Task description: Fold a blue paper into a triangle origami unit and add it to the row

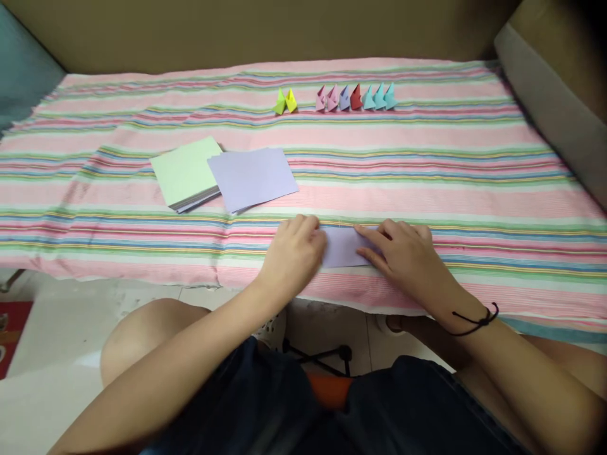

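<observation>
A strip of folded purple paper point(344, 246) lies flat on the striped cloth near its front edge, between my two hands. My left hand point(298, 249) is closed over its left end, with the fingers curled and the thumb side against the paper. Across the right end rests my right hand point(396, 249). Its index finger and thumb are stretched apart on the paper, and the other fingers bend a little. The part of the strip under each hand is hidden.
Beyond my hands lies a stack of light green paper point(187, 170), overlapped by several purple sheets point(256, 177). Farther back stand two yellow-green folded paper pieces point(285, 102) and a row of pink, purple, red and turquoise ones point(355, 98). A grey padded edge point(545, 107) rises at right.
</observation>
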The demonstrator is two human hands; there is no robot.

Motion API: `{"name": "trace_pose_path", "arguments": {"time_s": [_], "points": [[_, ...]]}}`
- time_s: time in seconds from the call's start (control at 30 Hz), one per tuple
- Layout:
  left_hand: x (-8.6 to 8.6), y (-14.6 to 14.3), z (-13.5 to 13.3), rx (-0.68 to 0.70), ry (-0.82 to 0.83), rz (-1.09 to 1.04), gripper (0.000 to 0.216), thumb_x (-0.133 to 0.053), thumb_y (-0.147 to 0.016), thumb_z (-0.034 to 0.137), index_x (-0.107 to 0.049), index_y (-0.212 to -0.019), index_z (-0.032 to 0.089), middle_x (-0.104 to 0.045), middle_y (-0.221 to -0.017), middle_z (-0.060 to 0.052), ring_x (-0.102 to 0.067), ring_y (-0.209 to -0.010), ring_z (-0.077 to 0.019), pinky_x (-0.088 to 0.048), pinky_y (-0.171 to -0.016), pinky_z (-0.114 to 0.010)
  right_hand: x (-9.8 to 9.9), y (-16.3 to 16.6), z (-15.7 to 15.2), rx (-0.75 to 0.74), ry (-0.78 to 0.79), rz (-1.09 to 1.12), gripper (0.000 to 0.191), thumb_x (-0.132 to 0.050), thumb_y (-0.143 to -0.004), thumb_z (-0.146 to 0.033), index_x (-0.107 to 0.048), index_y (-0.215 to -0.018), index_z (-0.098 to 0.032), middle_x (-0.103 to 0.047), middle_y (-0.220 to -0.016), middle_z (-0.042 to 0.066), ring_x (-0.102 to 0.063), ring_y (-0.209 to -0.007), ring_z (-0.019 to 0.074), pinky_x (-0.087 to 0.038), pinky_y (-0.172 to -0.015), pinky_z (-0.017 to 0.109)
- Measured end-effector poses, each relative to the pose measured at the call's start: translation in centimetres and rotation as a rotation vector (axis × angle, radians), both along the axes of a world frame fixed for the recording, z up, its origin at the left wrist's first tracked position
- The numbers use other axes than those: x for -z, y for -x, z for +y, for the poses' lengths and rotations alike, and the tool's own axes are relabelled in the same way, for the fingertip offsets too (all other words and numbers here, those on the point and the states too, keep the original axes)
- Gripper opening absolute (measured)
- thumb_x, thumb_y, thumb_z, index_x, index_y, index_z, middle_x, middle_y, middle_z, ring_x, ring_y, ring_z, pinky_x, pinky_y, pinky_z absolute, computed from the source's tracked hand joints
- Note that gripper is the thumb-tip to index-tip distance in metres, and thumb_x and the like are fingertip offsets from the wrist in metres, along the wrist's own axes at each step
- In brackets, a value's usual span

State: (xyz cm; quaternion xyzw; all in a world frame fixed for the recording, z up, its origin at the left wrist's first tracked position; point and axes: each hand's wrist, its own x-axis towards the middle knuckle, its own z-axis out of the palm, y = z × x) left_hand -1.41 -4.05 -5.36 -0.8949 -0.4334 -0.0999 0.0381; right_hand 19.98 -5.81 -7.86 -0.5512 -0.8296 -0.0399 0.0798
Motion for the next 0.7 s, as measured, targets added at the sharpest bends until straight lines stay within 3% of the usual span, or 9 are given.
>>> {"name": "trace_pose_path", "arguments": {"time_s": [0.1,0.2,0.3,0.5,0.7], "points": [[0.9,-1.2,-2.5,0.235,-0.03,0.021,0.028,-0.039,-0.092,0.02,-0.062,-0.107,0.012,-0.063,-0.107,-0.013,-0.055,-0.098,-0.0247,-0.044,-0.08,-0.036,0.0,0.0,0.1,-0.022,0.01,-0.015,0.038,-0.043,-0.092,-0.044,-0.057,-0.12,-0.022,-0.057,-0.087,0.007,-0.051,-0.079,0.0235,-0.029,-0.067,0.034],[2.1,-2.2,-4.9,0.185,-0.089,0.087,0.039,-0.037,-0.094,0.024,-0.055,-0.121,0.002,-0.058,-0.122,-0.017,-0.052,-0.112,-0.0293,-0.045,-0.088,-0.038,0.1,-0.2,0.4,-0.052,0.031,0.009,0.041,-0.044,-0.092,-0.043,-0.054,-0.125,-0.021,-0.058,-0.088,0.007,-0.053,-0.08,0.0235,-0.033,-0.068,0.034],[2.9,-2.6,-5.9,0.139,-0.097,0.151,0.043,-0.033,-0.095,0.026,-0.051,-0.126,0.002,-0.055,-0.129,-0.017,-0.05,-0.118,-0.0307,-0.044,-0.093,-0.038,0.1,-0.5,0.9,-0.11,0.081,0.027,0.042,-0.043,-0.093,-0.041,-0.05,-0.13,-0.022,-0.057,-0.088,0.007,-0.054,-0.08,0.0222,-0.037,-0.07,0.032],[3.0,-2.9,-5.6,0.143,-0.074,0.2,0.044,-0.033,-0.095,0.025,-0.052,-0.126,0.001,-0.055,-0.129,-0.018,-0.053,-0.116,-0.0313,-0.048,-0.09,-0.038,-0.7,-0.9,2.0,-0.184,0.21,0.002,0.038,-0.037,-0.096,-0.03,-0.048,-0.132,-0.026,-0.057,-0.087,0.005,-0.056,-0.076,0.0184,-0.04,-0.065,0.027],[3.0,-3.1,-5.4,0.14,-0.068,0.184,0.041,-0.036,-0.093,0.021,-0.054,-0.124,0.002,-0.055,-0.128,-0.02,-0.053,-0.115,-0.0311,-0.049,-0.086,-0.038,-2.0,-0.8,3.2,-0.282,0.296,-0.121,0.044,-0.037,-0.095,-0.034,-0.038,-0.139,-0.031,-0.059,-0.088,0.005,-0.06,-0.074,0.0188,-0.041,-0.063,0.027]]}}
